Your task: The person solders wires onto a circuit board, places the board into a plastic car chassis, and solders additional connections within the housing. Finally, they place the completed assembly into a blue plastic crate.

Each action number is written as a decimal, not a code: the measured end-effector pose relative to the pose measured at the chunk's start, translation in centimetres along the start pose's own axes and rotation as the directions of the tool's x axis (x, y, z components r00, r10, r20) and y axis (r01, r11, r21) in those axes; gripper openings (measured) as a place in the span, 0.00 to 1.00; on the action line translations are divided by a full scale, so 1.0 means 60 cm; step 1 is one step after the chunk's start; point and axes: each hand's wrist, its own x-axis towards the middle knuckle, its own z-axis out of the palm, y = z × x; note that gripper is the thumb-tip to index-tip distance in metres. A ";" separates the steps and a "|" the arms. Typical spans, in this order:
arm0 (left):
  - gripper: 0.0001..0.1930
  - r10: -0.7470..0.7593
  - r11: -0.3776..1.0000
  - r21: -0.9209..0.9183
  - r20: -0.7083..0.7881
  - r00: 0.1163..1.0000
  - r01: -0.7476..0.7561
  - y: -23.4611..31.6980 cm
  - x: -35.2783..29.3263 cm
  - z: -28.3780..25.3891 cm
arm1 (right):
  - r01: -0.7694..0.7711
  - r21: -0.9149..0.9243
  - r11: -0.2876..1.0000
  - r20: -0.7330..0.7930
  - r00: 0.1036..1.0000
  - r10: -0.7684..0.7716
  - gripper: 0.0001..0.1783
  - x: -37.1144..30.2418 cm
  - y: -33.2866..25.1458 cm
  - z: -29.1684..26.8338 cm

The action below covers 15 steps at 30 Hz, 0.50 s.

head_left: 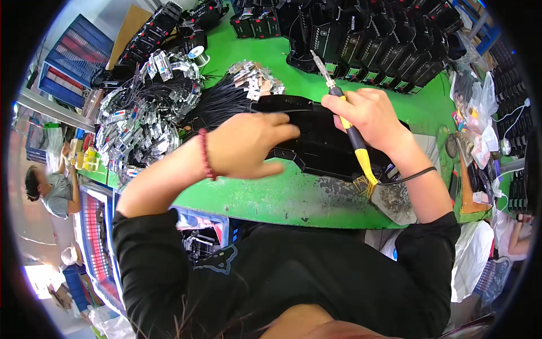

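We list, first, the right hand (370, 117): closed around the handle of a soldering iron (355, 140), yellow and black, its metal tip pointing up and away to the left, its black cord (411, 177) crossing the right wrist. Second, the left hand (248, 144): spread, slightly blurred, thumb well apart from the fingers, at the left part of a long black casing (330, 147); we cannot tell whether it touches. The casing lies between the hands on the green table (243, 200), partly beneath the iron. Item, on the left wrist, one red beaded bracelet (206, 155). Item, left of the casing, a large heap of silver-ended black leads (135, 121); beside it, a further bundle of black wires (217, 100). Item, behind the heap, one spool (198, 55) of silvery wire. At the table's far side we count off rows of upright black casings (372, 48). At far left, another person (59, 189).
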 end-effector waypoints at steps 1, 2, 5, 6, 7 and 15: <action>0.30 -0.017 0.998 0.065 -0.132 0.991 0.026 -0.002 0.010 0.027 | -0.001 0.001 1.000 -0.001 1.000 0.001 0.16 -0.001 -0.001 0.002; 0.29 0.045 0.998 0.053 -0.180 0.983 -0.036 -0.001 0.022 0.043 | -0.084 0.103 0.991 0.025 0.996 0.081 0.16 -0.003 -0.002 0.004; 0.23 0.014 0.995 -0.081 -0.420 0.907 -0.053 0.005 0.051 0.098 | -0.182 0.208 0.961 0.073 0.983 0.171 0.17 -0.006 -0.010 0.005; 0.20 -0.031 0.985 -0.165 -0.413 0.910 -0.041 0.003 0.055 0.105 | -0.196 0.216 0.956 0.082 0.980 0.183 0.18 -0.007 -0.011 0.007; 0.16 -0.108 0.952 -0.308 -0.361 0.926 -0.009 0.019 0.052 0.097 | -0.203 0.216 0.955 0.086 0.978 0.189 0.18 -0.015 -0.005 0.009; 0.34 -0.219 0.810 -0.576 -0.474 0.853 -0.113 0.032 0.016 0.130 | -0.144 0.163 0.976 0.018 0.990 0.143 0.20 -0.018 0.029 0.033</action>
